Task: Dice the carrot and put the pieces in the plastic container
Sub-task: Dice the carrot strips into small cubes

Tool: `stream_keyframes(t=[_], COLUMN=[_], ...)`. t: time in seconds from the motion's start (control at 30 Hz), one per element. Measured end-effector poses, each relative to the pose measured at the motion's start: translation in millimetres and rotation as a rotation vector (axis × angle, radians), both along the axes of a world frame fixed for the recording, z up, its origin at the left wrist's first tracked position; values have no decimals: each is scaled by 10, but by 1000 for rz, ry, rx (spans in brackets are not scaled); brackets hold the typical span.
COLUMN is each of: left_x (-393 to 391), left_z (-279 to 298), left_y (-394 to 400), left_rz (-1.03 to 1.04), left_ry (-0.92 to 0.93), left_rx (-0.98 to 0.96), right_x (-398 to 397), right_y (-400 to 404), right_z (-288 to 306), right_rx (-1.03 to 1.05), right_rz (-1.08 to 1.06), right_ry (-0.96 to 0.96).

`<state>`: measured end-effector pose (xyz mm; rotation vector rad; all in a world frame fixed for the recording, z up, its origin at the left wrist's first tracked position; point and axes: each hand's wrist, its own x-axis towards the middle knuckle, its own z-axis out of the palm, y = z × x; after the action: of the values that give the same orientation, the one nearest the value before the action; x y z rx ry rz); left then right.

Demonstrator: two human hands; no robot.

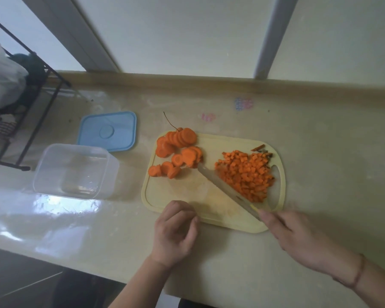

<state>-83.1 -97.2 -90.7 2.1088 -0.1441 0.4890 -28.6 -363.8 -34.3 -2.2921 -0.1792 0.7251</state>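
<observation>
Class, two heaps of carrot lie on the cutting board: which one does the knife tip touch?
The heap of round slices on the board's left; the knife tip meets its near edge. The diced heap lies right of the blade.

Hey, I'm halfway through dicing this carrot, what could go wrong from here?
The knife lies with its tip against the carrot slices while the left hand sits at the cutting board's near edge, so reaching in may bring its fingers close to the blade.

The diced pile lies far from the plastic container, so pieces may spill onto the counter in transfer.
</observation>
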Motion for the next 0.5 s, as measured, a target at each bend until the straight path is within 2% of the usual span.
stream_keyframes(t=[0.13, 0.23, 0.3, 0.37, 0.5], left_x=[23, 151, 274, 389, 560], left_z=[377, 624, 639, 578, 458], left_y=[-84, -122, -146, -190, -277], left_rz=[200, 69, -49, -68, -45], left_ry=[-117, -155, -17, 191, 428], left_rx=[-36, 80, 265, 435, 397], right_x=[-72, -83, -66, -39, -9], right_y=[-85, -155, -172, -156, -182], right_z=[96, 36, 54, 162, 196], right_rx=[-130, -259, -331, -450, -536], right_rz=[125, 199, 269, 309, 365], right_ry=[-217, -349, -398, -483, -697])
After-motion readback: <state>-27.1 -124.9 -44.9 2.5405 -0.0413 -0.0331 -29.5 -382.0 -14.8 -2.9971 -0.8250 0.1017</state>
